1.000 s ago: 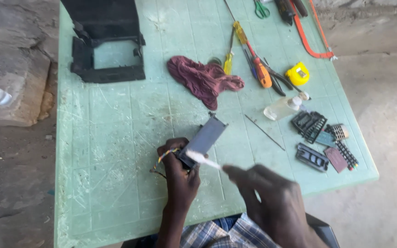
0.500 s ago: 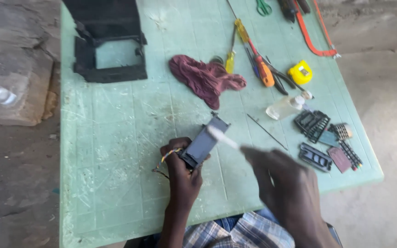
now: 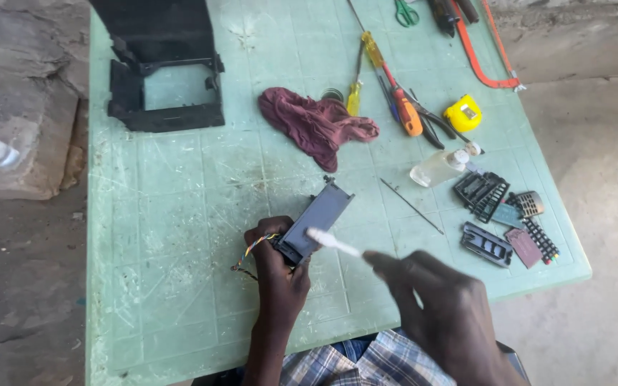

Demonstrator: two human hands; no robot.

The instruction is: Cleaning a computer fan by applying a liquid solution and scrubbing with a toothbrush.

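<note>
My left hand (image 3: pixel 280 275) grips the lower end of a flat grey rectangular part (image 3: pixel 314 219) with coloured wires (image 3: pixel 254 248) hanging from its bottom. The part is tilted up and to the right over the green table (image 3: pixel 180 207). My right hand (image 3: pixel 441 307) holds a thin white stick-like tool (image 3: pixel 332 242), its tip resting against the part's grey face near my left thumb.
A maroon rag (image 3: pixel 316 123) lies beyond the part. A black plastic frame (image 3: pixel 162 68) stands at the far left. Screwdrivers (image 3: pixel 395 86), pliers, a yellow tape measure (image 3: pixel 463 113), a clear bottle (image 3: pixel 439 166), a thin rod (image 3: pixel 410 205) and small black parts (image 3: pixel 498 218) lie to the right.
The white tool's tip moved up the grey part and has come back down near its lower end. My left hand keeps its grip.
</note>
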